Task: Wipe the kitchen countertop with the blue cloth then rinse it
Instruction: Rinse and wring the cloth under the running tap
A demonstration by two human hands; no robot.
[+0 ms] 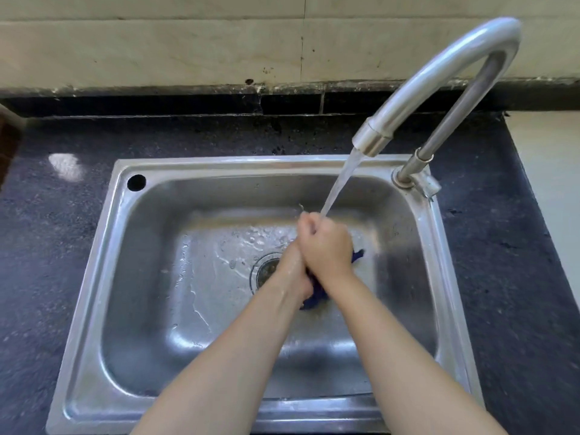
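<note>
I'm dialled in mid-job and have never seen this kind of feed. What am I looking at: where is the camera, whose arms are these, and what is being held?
There is no machine: a person wears one camera on the head, looking down at their own bare arms. Below is a steel sink set in a dark countertop. The tap is running, its stream falling onto the hands. The left hand and right hand are pressed together, both closed around the blue cloth, which peeks out beneath and beside them. The drain shows just left of the hands.
</note>
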